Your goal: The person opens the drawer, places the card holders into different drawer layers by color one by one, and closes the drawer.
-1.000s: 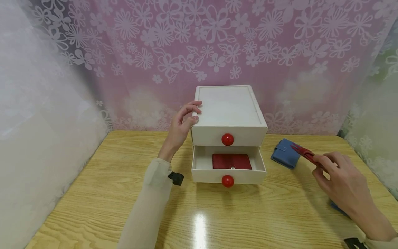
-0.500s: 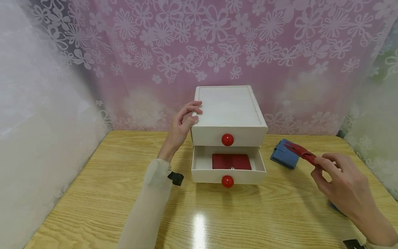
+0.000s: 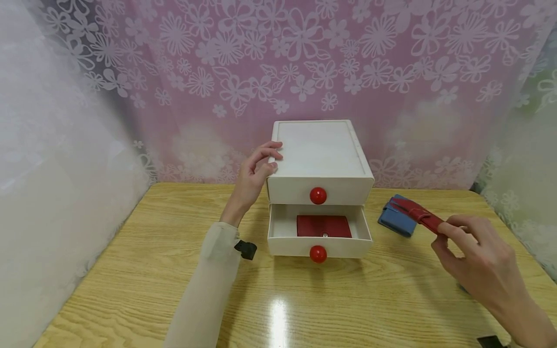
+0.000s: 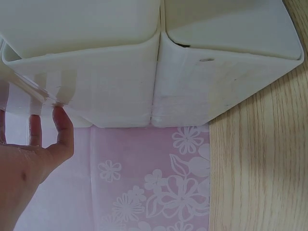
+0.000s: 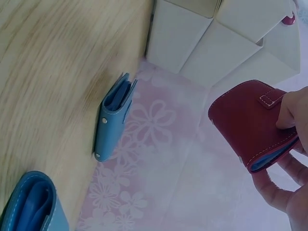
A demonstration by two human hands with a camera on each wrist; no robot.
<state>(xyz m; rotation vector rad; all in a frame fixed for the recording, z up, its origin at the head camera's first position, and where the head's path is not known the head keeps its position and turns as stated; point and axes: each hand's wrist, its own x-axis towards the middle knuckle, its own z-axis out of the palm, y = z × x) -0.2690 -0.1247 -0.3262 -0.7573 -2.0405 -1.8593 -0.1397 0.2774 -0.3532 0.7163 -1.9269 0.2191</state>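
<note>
My left hand (image 3: 250,179) rests its fingers on the top left edge of a white two-drawer box (image 3: 322,147), the thumb against the side. The lower drawer (image 3: 296,246) is pulled out, and a red wallet (image 3: 324,225) with a snap lies in it. Off to the right, my right hand (image 3: 483,256) pinches a second red wallet (image 5: 248,120) by one end, thumb on one face and fingers beneath. In the head view this held wallet overlaps a blue wallet (image 3: 397,222) on the table. Another blue wallet (image 5: 41,207) shows at the lower left of the right wrist view, mostly hidden by my hand in the head view.
Both drawers carry round red knobs, the upper knob (image 3: 318,195) on a closed drawer. The wood-grain table (image 3: 174,261) reaches back to a pink flowered curtain (image 3: 243,58). Pale curtains hang at both sides.
My right hand has shifted slightly left with the red wallet, which has turned to show more of its broad face. The left hand, box and drawer stay as they were.
</note>
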